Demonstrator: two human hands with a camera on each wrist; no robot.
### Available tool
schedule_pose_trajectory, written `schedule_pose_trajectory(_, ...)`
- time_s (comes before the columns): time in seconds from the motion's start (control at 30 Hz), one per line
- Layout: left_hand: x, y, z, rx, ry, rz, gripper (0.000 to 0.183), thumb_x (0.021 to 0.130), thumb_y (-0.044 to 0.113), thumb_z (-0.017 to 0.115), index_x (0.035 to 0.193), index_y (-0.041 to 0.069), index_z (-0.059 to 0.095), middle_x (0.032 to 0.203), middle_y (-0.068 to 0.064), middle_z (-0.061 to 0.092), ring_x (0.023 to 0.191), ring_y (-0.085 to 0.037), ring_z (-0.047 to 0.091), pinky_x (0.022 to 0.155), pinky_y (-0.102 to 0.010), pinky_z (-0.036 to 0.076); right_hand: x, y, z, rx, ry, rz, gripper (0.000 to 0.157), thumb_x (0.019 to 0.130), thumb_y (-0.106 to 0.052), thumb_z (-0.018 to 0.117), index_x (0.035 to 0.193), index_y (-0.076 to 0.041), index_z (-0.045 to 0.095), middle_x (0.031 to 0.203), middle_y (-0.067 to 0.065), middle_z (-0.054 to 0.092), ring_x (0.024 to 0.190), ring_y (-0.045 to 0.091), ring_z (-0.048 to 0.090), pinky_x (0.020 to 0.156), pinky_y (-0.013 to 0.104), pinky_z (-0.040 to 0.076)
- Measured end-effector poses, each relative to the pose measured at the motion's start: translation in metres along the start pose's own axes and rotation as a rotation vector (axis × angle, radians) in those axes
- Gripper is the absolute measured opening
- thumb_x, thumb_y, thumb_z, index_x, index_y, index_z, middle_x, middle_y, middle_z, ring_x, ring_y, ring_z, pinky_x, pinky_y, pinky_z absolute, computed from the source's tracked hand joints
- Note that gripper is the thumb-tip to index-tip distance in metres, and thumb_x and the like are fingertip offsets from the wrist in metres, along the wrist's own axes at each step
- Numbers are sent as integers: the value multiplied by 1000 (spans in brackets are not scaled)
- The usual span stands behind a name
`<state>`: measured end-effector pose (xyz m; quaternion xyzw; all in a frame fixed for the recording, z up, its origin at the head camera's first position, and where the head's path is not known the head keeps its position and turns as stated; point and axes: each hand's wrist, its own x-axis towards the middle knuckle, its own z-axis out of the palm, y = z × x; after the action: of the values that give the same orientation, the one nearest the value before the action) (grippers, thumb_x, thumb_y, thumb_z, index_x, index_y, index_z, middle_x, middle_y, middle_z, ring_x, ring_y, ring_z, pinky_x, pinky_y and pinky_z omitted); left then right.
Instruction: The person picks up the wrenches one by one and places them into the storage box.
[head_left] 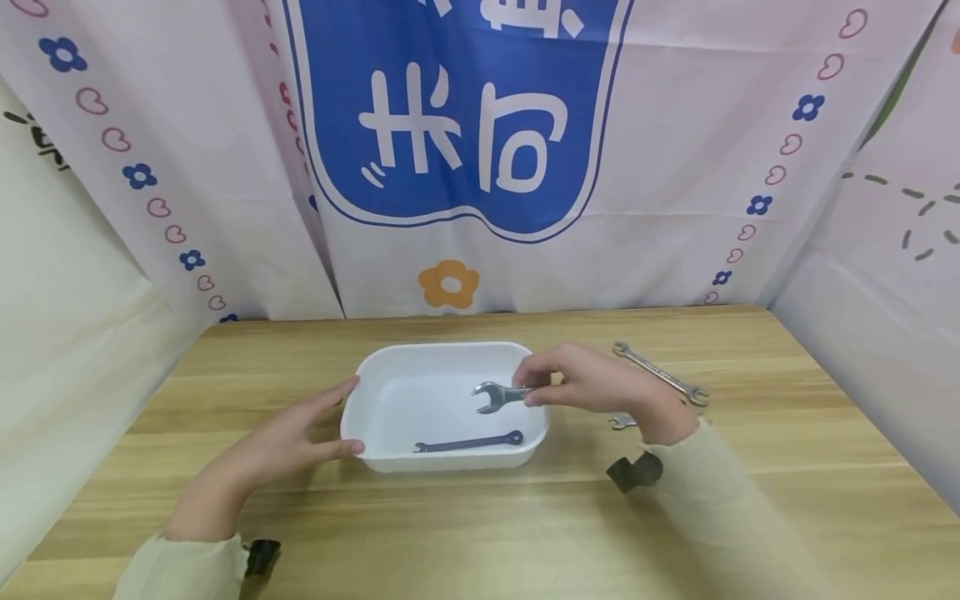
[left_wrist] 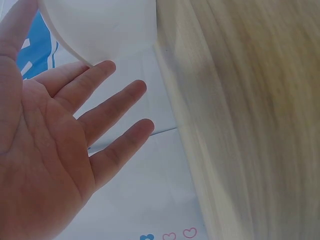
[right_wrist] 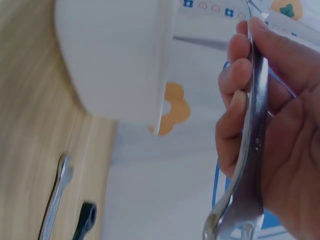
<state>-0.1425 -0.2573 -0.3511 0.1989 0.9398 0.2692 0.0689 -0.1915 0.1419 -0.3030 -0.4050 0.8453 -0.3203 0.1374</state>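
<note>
My right hand (head_left: pixel 581 379) grips a silver open-end wrench (head_left: pixel 491 398), its jaw end over the right part of a white plastic basin (head_left: pixel 393 408). In the right wrist view the fingers and thumb close round the shaft of this wrench (right_wrist: pixel 255 130). A dark, slim wrench (head_left: pixel 472 443) lies in the basin along its near side. At the basin's left end, my left hand (head_left: pixel 296 433) touches the rim with spread fingers and thumb. The left wrist view shows these fingers (left_wrist: pixel 117 107) mostly straight against or near the basin's edge.
Right of the basin, a double-ended silver wrench (head_left: pixel 660 373) lies on the wooden table (head_left: pixel 480 533). The end of a smaller wrench (head_left: pixel 621 422) shows beneath the right forearm, which hides the rest. A printed cloth (head_left: pixel 675 167) hangs behind the table.
</note>
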Motion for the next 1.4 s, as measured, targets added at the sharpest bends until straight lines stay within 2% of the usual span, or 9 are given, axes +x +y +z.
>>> schedule_pose_trajectory(0.2,0,0,0,-12,8,-6,93,87,49,72,157,7,27,157,-26,34,141,-52,34,108,-71,33,21,-9,5,61,-17,-68,11,94,-15,69,105,-13,71,89,-5,68,83,10,59,77,33,58)
schedule_pose_trajectory(0.43,0,-1,0,2,19,5,92,86,48,73,156,6,29,155,-27,36,139,-53,36,108,-71,35,44,-19,10,47,-32,-184,15,94,-12,68,108,-8,72,95,0,71,84,7,60,80,32,59)
schedule_pose_trajectory(0.6,-1,-3,0,2,24,5,92,86,48,73,156,7,29,155,-27,36,139,-53,36,107,-71,34,60,-22,20,44,-39,-199,16,94,-14,68,109,-9,72,97,0,73,86,4,62,82,29,58)
schedule_pose_trajectory(0.83,-1,-3,1,7,24,2,92,86,49,73,157,9,29,155,-26,37,139,-52,37,107,-72,35,74,-15,39,124,-64,-195,13,93,-11,69,105,-6,72,91,3,72,81,2,63,80,31,60)
schedule_pose_trajectory(1.0,-1,-2,0,6,25,1,92,87,49,72,157,9,28,155,-26,37,139,-52,38,107,-71,34,78,-9,48,142,-92,-179,14,92,-9,69,105,-6,72,89,3,73,79,1,64,77,28,60)
schedule_pose_trajectory(1.13,-1,-2,-1,12,25,-1,92,87,50,71,157,10,28,156,-25,37,140,-51,38,108,-70,34,81,-3,53,179,-107,-133,14,92,-8,69,105,-5,72,89,5,74,79,3,65,74,24,59)
schedule_pose_trajectory(1.27,-2,-2,0,7,16,-6,92,87,50,71,157,10,28,157,-24,35,140,-50,37,108,-70,35,83,6,58,222,-112,-78,15,91,-8,69,105,-4,72,89,7,73,79,8,66,74,24,60)
schedule_pose_trajectory(1.4,-2,-3,0,2,13,-9,92,87,50,71,157,10,28,157,-24,36,140,-50,37,108,-70,35,85,15,63,232,-108,-51,16,91,-8,69,106,-4,72,90,7,74,79,5,64,77,23,58)
